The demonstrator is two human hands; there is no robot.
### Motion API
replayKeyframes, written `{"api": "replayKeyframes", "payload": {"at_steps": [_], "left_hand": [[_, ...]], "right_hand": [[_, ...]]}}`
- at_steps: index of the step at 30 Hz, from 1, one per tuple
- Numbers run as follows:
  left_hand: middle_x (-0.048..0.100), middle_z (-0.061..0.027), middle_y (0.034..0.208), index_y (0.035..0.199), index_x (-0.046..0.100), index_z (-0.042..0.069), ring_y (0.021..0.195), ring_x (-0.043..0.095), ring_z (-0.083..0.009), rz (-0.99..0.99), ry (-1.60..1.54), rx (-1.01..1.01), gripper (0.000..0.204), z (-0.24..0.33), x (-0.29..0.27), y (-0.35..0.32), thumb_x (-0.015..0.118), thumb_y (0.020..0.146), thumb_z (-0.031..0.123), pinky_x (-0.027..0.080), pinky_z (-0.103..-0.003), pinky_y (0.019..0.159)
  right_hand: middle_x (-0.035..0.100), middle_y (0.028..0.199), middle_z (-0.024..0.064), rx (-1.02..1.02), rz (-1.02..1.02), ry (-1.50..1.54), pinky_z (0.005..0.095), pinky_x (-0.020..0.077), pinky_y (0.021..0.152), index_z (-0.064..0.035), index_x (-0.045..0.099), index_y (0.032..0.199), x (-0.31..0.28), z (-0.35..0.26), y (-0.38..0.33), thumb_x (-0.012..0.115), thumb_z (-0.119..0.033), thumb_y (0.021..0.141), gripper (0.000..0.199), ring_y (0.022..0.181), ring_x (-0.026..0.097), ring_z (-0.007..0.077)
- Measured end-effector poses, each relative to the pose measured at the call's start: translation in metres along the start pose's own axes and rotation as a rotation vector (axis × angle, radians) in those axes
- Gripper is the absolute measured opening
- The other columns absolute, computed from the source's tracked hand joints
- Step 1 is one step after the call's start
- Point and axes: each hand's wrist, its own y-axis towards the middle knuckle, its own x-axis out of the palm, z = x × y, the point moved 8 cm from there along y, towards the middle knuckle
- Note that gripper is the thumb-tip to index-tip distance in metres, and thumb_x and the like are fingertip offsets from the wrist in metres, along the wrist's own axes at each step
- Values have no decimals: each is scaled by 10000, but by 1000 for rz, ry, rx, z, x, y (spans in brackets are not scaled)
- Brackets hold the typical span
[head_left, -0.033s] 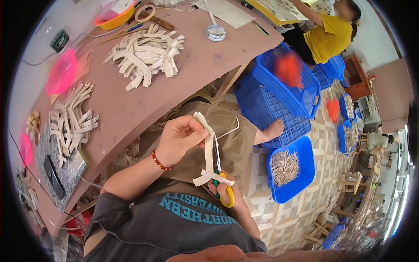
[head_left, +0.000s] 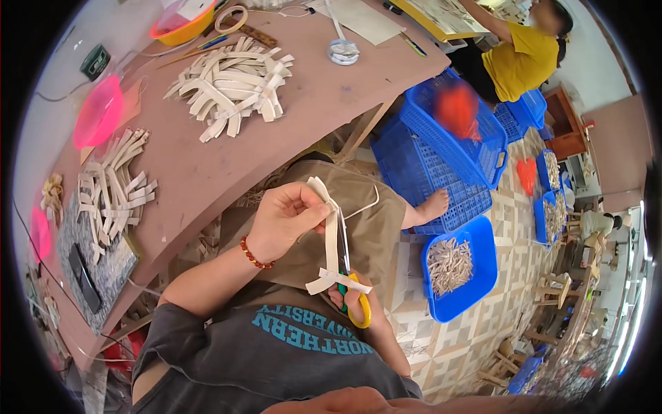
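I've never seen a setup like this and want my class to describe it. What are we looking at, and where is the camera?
There is no machine here: a person works with two bare hands. The camera is worn on the head and looks down, and its fisheye lens bends straight edges.

The left hand pinches a long off-white flat strip. The right hand holds scissors with yellow-and-green handles, their blades beside the strip.

On the pinkish-brown table lie a large heap of off-white strips and a second heap nearer the left edge. A blue plastic tub on the floor holds small pale pieces.
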Motion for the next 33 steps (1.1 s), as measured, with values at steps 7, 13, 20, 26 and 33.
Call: {"api": "replayKeyframes", "payload": {"at_steps": [7,13,20,26,33], "left_hand": [[624,-69,828,806,578,-11,702,603,-93,-24,0,-86,55,-10,2,2,610,844,12,518,-212,623],[625,-66,819,792,582,-8,709,607,-93,-85,13,-117,65,-11,4,0,617,841,17,522,-213,626],[628,-64,792,777,578,-6,703,606,-91,-110,-20,-134,79,-14,5,-3,625,836,18,517,-211,621],[619,-65,758,758,568,-6,668,598,-91,-123,56,-159,92,-7,6,-4,630,825,-3,508,-217,604],[602,-33,751,748,561,15,675,588,-70,-198,208,-146,107,-2,4,-5,647,806,-14,497,-202,604]], "right_hand": [[489,763,-8,0,68,-261,196,350,564,14,512,1000,-15,13,8,550,-590,810,634,635,432,58],[480,759,-30,54,70,-103,188,343,568,6,517,978,-14,20,5,567,-676,742,723,657,429,39],[472,722,-35,92,80,-96,191,340,562,-22,516,899,-9,14,2,572,-707,710,713,644,427,36],[477,667,-28,39,107,-319,219,341,535,-25,517,853,-21,5,-1,609,-689,700,689,612,429,56],[473,599,79,43,103,-509,297,377,514,-30,480,779,-26,-8,-4,716,-525,671,558,548,464,199]]}}
